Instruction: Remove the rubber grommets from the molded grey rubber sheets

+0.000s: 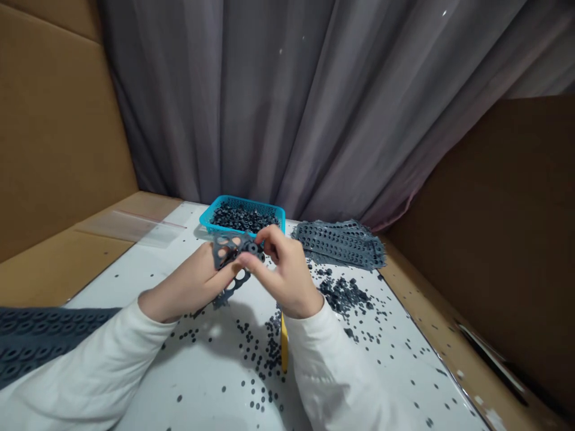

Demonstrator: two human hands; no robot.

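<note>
My left hand [197, 275] is closed around a dark grey rubber sheet [222, 244] with rows of round holes, which bends above and below the fingers. At its right end my right hand [290, 275] pinches a small rubber ring [252, 247] between thumb and fingers. Whether that ring is still joined to the sheet I cannot tell. Just behind both hands stands a turquoise basket [204, 218] holding many small black rubber pieces. Under my right forearm, partly hidden, lies a thin yellow tool [284, 344].
Stacked perforated rubber sheets [341, 244] lie at the right back, with a heap of black scraps [344, 294] in front. Small black discs are scattered over the white table [202, 371]. Another rubber sheet [54, 335] is at left, a clear plastic bag [135, 226] behind. Cardboard walls flank the table.
</note>
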